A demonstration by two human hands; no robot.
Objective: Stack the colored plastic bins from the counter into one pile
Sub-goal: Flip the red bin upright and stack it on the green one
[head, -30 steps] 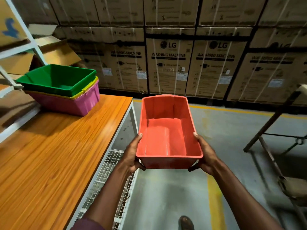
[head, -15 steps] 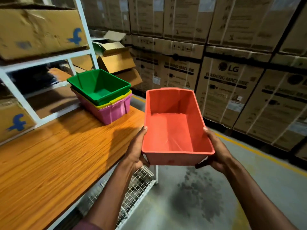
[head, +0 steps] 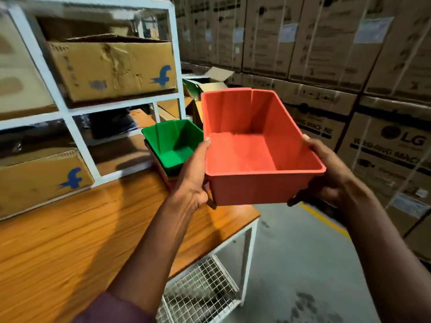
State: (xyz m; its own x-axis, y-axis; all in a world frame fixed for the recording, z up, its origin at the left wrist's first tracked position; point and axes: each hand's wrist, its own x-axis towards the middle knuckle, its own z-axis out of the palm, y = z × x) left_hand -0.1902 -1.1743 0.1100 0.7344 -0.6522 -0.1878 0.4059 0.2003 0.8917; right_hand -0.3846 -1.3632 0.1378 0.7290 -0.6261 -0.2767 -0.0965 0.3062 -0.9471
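Observation:
I hold an empty red plastic bin (head: 251,150) in the air with both hands. My left hand (head: 193,180) grips its left side and my right hand (head: 331,178) grips its right side. Just left of and behind it, a green bin (head: 175,145) sits nested on top of a pile on the wooden counter (head: 70,234). My left hand and the red bin hide most of the lower bins of that pile; only thin pink and yellow edges (head: 163,174) show.
A white shelf frame (head: 77,108) with cardboard boxes (head: 112,68) stands behind the counter. Tall stacks of washing machine cartons (head: 384,141) line the right. A wire mesh shelf (head: 200,290) sits under the counter's end, beside grey floor with a yellow line.
The view has swung left and closer to the counter. The red bin has moved toward the green-topped pile and now overlaps its right side.

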